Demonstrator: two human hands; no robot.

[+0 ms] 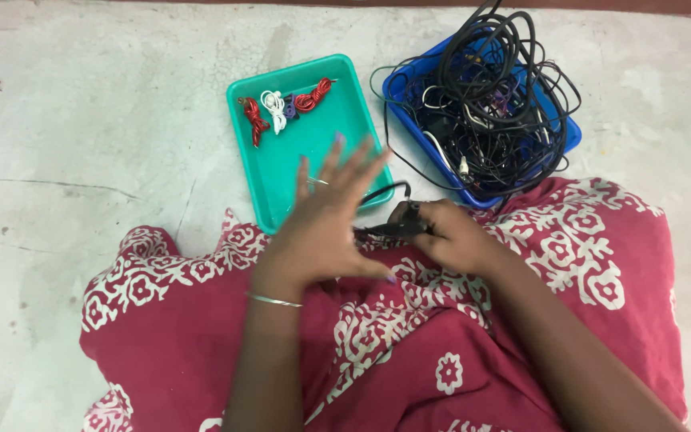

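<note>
While the person sits on the pale concrete floor [81, 144] with a red, white-patterned cloth [441, 344] over the lap, the work in hand looks like the winding of a loose black cable [384, 192] into a small bundle.

Furthest left of the things, the teal tray [281, 180] lies on the floor just beyond the knees. It holds four finished bundles in its far corner: a red one [253, 120], a white one [275, 110], a small purple one [290, 105] and another red one [313, 96], all lying close together.

In front of the tray's near edge, the left hand [325, 228] is spread flat, fingers splayed and released, gripping nothing that can be seen; a thin bangle sits on its wrist. The black cable arcs from behind these fingers across to the right hand [441, 232], which is clenched around its dark plug end, just above the lap.

Right of that, the blue tray [565, 136] carries a thick tangle of black cables [489, 88], some looping over its rim.

Judging from this, the winding is at its start or mid-turn; the next move would call for the left hand to close on the slack and keep the loops even and tight, without letting the thin cable slip.
</note>
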